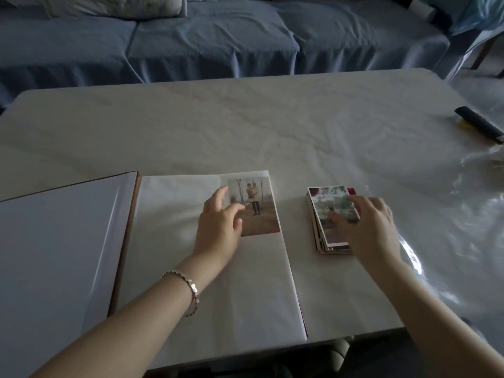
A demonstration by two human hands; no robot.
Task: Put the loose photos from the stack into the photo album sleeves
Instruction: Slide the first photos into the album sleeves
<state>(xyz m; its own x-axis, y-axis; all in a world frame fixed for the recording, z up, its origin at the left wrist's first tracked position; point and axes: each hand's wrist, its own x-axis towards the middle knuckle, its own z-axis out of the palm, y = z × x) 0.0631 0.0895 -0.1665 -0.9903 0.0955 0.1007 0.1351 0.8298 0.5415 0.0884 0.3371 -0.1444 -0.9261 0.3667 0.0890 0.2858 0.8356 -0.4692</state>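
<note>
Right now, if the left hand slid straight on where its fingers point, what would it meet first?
The photo on the album page: the left hand points up-right, fingertips at its edge. Whether they already touch it is unclear.

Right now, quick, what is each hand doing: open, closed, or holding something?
Left hand: open, fingertips touching the photo on the album page.
Right hand: open, fingers laid on the top photo of the stack.
</note>
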